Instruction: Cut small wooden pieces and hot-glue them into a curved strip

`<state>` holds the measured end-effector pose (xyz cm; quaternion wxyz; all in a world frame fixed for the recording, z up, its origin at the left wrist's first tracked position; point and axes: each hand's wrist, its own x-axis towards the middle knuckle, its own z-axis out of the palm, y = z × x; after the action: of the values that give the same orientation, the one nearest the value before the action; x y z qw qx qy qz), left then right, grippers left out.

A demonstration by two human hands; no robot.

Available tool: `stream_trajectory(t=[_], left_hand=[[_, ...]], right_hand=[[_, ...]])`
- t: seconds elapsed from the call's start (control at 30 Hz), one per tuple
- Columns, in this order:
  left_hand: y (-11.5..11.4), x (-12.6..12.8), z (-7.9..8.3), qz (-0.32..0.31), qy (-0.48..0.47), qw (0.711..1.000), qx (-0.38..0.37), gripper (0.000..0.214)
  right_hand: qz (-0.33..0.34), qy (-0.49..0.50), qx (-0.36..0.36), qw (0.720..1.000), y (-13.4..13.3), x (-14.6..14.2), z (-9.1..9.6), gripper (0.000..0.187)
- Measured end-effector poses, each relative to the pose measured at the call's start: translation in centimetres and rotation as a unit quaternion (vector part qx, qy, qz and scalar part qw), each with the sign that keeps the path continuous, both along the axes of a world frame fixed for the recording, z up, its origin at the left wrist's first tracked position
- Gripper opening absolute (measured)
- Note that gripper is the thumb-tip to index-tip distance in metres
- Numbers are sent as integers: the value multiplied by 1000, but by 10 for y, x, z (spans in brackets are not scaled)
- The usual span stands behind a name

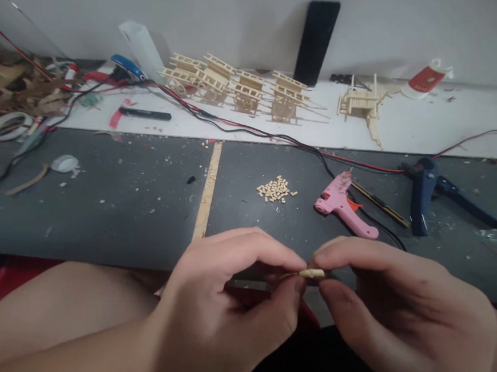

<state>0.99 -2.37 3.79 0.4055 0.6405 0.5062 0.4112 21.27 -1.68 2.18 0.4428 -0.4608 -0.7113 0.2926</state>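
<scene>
Between the fingertips of both hands, just past the table's near edge, is a small pale wooden piece (313, 273). My left hand (231, 299) pinches its left end with thumb and index finger. At the right end, the thumb and index finger of my right hand (410, 313) close about it; their exact contact is hard to make out. Beyond the hands lies a loose pile of tiny wooden bits (276, 189) on the dark grey tabletop. A pink glue gun (344, 205) rests on its side to the right of that pile.
Small wooden model carts (247, 88) and another wooden model (360, 106) stand at the back. A phone (318, 42) leans on the wall. Blue-handled cutters (424, 194) and a black-and-yellow pen-like tool (380, 203) lie right. Cables (253, 130) cross the table; a tape roll (10, 126) sits left.
</scene>
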Motion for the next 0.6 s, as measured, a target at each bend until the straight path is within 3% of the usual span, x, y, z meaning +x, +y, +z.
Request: stream_trajectory(t=[0.17, 0.6], left_hand=[[0, -1, -1, -7, 0, 1000, 4, 21], [-1, 0, -2, 2, -3, 1000, 29, 21]], right_hand=[[41, -34, -1, 999, 5, -2, 7, 15], [37, -61, 0, 997, 2, -1, 3, 18]])
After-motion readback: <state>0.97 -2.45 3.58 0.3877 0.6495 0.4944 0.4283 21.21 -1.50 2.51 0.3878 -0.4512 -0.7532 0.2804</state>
